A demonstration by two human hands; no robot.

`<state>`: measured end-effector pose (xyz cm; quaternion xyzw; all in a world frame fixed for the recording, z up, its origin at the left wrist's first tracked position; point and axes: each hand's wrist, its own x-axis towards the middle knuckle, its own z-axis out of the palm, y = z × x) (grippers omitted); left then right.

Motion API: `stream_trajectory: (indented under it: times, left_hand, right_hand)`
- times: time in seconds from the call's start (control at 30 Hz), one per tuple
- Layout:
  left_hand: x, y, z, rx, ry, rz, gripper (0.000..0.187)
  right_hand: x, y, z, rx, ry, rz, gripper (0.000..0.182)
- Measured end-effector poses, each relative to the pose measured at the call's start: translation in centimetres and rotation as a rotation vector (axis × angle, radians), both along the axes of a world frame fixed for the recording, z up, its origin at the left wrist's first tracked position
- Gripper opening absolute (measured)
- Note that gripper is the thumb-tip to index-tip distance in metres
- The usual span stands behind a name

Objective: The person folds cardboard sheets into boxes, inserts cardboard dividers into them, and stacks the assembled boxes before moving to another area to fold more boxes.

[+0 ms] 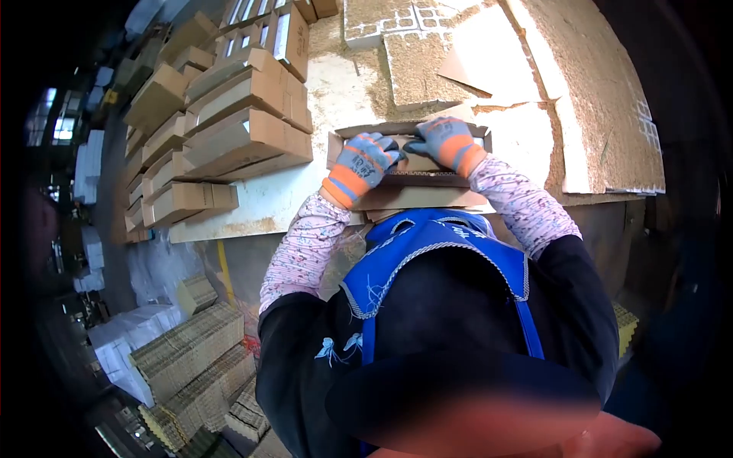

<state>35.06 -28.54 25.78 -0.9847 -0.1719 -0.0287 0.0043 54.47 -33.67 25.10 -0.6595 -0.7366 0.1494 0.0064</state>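
Observation:
A long, open cardboard box (334, 149) lies at the table's near edge, right in front of my body. My left hand (363, 164), in a grey and orange glove, reaches into its left half with the fingers curled inward. From the right, my right hand (446, 143), gloved the same way, bends its fingers down into the box. The fingertips of both hands come close together around a brown piece (405, 143) inside; what exactly they pinch I cannot tell. A cardboard flap (420, 198) extends from the box's near side toward my blue apron (427, 237).
Filled and open cardboard boxes (237, 145) stand in rows on the left. Blocks with a coarse tan surface (416, 69) and a loose cardboard sheet (496, 49) cover the table's far and right side. Stacked ridged bundles (183, 351) sit on the floor at lower left.

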Motion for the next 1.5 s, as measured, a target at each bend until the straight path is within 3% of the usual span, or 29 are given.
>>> stream_trajectory:
  times: [0.1, 0.13, 0.2, 0.27, 0.3, 0.33, 0.4, 0.47, 0.5, 0.6, 0.7, 0.73, 0.8, 0.83, 0.9, 0.93, 1.0, 1.03, 1.07, 1.13, 1.17, 1.2, 1.23, 1.27, 1.3, 1.4, 1.43, 1.47, 1.5]
  left_hand:
    - [0.7, 0.4, -1.5, -0.488, 0.181, 0.143, 0.056]
    - [0.7, 0.6, -2.3, -0.488, 0.188, 0.137, 0.056]
    - [1.1, 1.0, -3.5, -0.428, 0.081, 0.161, 0.059]
    - [1.3, 1.3, -3.5, -0.402, 0.092, 0.169, 0.056]
    - [1.7, 1.3, -3.1, -0.448, 0.147, 0.177, 0.053]
    - [2.2, 1.2, -2.6, -0.49, 0.203, 0.18, 0.05]
    - [3.2, 1.4, -1.4, -0.545, 0.252, 0.204, 0.047]
    - [3.2, 1.5, -1.1, -0.602, 0.31, 0.238, 0.044]
    - [3.3, 1.8, -1.1, -0.678, 0.298, 0.264, 0.042]
    - [2.8, 1.4, -2.4, -0.723, 0.179, 0.3, 0.041]
    - [2.9, 1.1, -3.0, -0.674, 0.149, 0.311, 0.039]
    - [3.0, 0.9, -3.0, -0.68, 0.145, 0.325, 0.039]
    - [3.3, 0.5, -3.1, -0.61, 0.185, 0.346, 0.039]
    - [3.4, 0.3, -3.0, -0.623, 0.136, 0.354, 0.038]
    - [3.2, -0.1, -1.5, -0.616, 0.109, 0.343, 0.045]
    - [2.6, -0.1, -0.3, -0.63, 0.014, 0.3, 0.049]
    - [-0.4, 1.1, 2.1, -0.99, -0.529, 0.49, 0.04]
    - [-3.0, 2.7, 0.9, -1.049, -0.898, 0.593, 0.033]
    - [-7.5, 5.8, -2.8, -0.992, -0.989, 0.513, 0.046]
    - [-10.9, 6.0, -7.3, -1.219, -0.895, 0.586, 0.053]
    - [-10.6, 3.9, -6.6, -1.244, -0.651, 0.697, 0.057]
    - [-11.0, 3.9, -8.9, -1.611, -0.556, 0.687, 0.063]
    - [-8.3, 2.5, -5.2, -0.922, -0.104, 0.785, 0.081]
    - [-6.7, 2.0, -4.0, -0.911, -0.138, 0.837, 0.099]
    - [-6.7, 2.6, -5.0, -1.182, -0.209, 0.872, 0.106]
    - [-8.0, 4.0, -8.6, -1.364, -0.371, 0.785, 0.117]
    - [-8.4, 3.5, -7.9, -1.422, -0.457, 0.803, 0.117]
    - [-9.0, 3.4, -7.7, -1.477, -0.542, 0.817, 0.118]
    - [-9.7, 3.5, -8.4, -1.526, -0.563, 0.828, 0.118]
  right_hand:
    - [-1.2, -2.0, -1.4, 0.087, -0.084, 0.116, 0.026]
    - [-1.3, -2.9, -1.6, 0.12, -0.111, 0.118, 0.021]
    - [0.4, -4.4, 0.7, 0.68, -0.119, 0.255, 0.018]
    - [1.4, -5.3, 2.0, 0.26, -0.133, 0.187, 0.02]
    - [2.0, -5.1, 1.7, -0.146, 0.045, 0.093, 0.023]
    - [2.9, -4.8, 0.8, -0.229, 0.166, 0.039, 0.028]
    - [3.5, -5.3, 0.7, -0.156, 0.298, 0.087, 0.027]
    - [4.0, -6.9, 2.5, 0.176, 0.398, 0.018, 0.026]
    - [4.7, -7.3, 5.1, 0.107, 0.457, -0.144, 0.024]
    - [10.1, -8.3, -0.5, 0.424, 1.021, -0.547, 0.027]
    - [11.0, -9.0, -4.2, -0.096, 1.401, -0.842, 0.049]
    - [10.3, -9.0, -7.9, -0.277, 1.381, -0.892, 0.054]
    - [7.1, -8.7, -9.1, 0.136, 1.138, -0.623, 0.049]
    - [7.4, -8.7, -9.7, 0.117, 1.136, -0.609, 0.049]
    - [8.5, -8.1, -11.3, -0.168, 1.476, -0.664, 0.038]
    - [9.3, -8.4, -13.0, -0.175, 1.481, -0.652, 0.038]
    - [10.0, -8.9, -14.6, 0.242, 0.767, -0.098, 0.033]
    - [9.8, -9.6, -13.8, 0.181, 0.725, -0.129, 0.035]
    - [9.1, -9.7, -12.5, -0.049, 1.153, -0.403, 0.038]
    - [10.9, -10.9, -17.0, 0.012, 1.18, -0.198, 0.036]
    - [11.7, -11.3, -20.2, -0.032, 1.194, -0.308, 0.036]
    - [11.7, -11.3, -22.0, -0.068, 1.202, -0.417, 0.036]
    - [8.5, -11.6, -11.6, 0.083, 1.007, -0.261, 0.045]
    - [11.2, -12.2, -16.5, 0.328, 0.495, -0.018, 0.052]
    - [10.4, -12.2, -15.3, 0.307, 0.529, -0.044, 0.055]
    - [8.3, -12.2, -10.5, 0.224, 0.556, -0.167, 0.079]
    - [10.4, -12.8, -14.0, 0.225, 0.793, -0.205, 0.069]
    - [7.4, -12.2, -9.9, 0.085, 1.119, -0.38, 0.054]
    - [6.6, -11.6, -8.9, 0.086, 1.144, -0.406, 0.045]
